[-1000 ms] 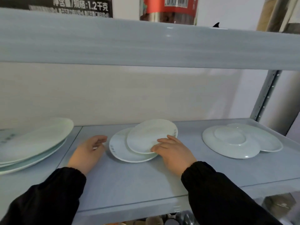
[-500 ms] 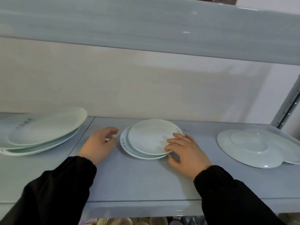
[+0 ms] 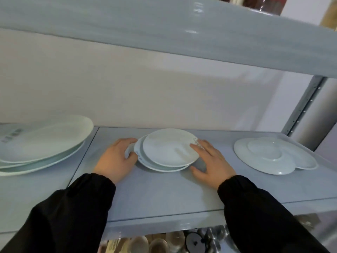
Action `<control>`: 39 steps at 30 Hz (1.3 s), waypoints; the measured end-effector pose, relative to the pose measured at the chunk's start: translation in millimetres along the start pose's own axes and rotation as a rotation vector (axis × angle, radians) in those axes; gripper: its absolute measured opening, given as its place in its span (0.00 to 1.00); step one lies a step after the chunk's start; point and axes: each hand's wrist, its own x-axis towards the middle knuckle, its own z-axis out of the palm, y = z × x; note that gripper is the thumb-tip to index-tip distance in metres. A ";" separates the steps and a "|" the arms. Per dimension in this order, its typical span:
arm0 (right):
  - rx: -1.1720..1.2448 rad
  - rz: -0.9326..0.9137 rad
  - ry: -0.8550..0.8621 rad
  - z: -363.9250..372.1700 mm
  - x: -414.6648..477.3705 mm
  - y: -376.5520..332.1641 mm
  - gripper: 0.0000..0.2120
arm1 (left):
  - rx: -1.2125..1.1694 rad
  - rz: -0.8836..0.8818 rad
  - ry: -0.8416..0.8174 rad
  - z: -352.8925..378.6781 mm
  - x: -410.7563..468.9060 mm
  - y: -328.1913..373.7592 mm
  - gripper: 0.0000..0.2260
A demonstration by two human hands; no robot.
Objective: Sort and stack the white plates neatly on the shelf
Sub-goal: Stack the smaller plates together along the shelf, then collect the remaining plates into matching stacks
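In the middle of the shelf (image 3: 164,194) lies a small stack of white plates (image 3: 169,148), the top plate shifted a little right of the ones below. My left hand (image 3: 116,157) pinches the left rim of the lower plates between fingers and thumb. My right hand (image 3: 211,161) holds the right rim of the top plate, fingers on top and thumb at the front edge. A stack of large oval white plates (image 3: 45,141) sits at the left. At the right, a small plate rests on a wider plate (image 3: 264,156), overlapping another plate (image 3: 302,159).
The upper shelf board (image 3: 164,30) hangs low over the plates. A metal upright (image 3: 306,106) stands at the back right, with a pale wall behind. Glassware and a dark lid (image 3: 193,241) show on the level below the shelf's front edge.
My left hand has moved right and closed on the middle stack's left rim. The top plate has slid closer into line with the plates under it.
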 end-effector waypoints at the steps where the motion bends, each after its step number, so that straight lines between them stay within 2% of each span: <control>1: 0.008 0.020 -0.010 -1.4 -1.4 0.1 0.37 | 0.016 0.016 -0.003 0.8 -1.1 -0.5 0.20; 6: -0.036 0.137 -0.093 -16.8 -13.8 8.7 0.40 | 0.223 0.135 -0.021 4.1 -12.3 5.5 0.28; 10: -0.093 0.173 -0.048 -28.7 -25.3 38.6 0.40 | 0.374 0.302 0.011 16.5 -18.0 23.4 0.31; 13: -0.122 0.177 -0.037 -41.3 -32.1 67.7 0.40 | 0.456 0.448 0.013 38.5 -19.0 45.3 0.27; 18: -0.118 0.203 -0.014 -60.9 -46.2 121.1 0.39 | 0.392 0.607 -0.027 106.9 -22.3 108.6 0.24; 27: -0.131 0.208 0.003 -98.7 -72.3 222.7 0.37 | 0.450 0.572 -0.185 233.5 -5.4 195.3 0.29; 31: -0.072 0.242 0.019 -114.1 -80.8 263.6 0.38 | 0.438 0.558 -0.171 271.9 5.2 216.4 0.31; 39: 0.136 0.219 0.020 -117.5 -80.6 273.5 0.37 | 0.445 0.436 -0.182 336.1 21.7 257.9 0.40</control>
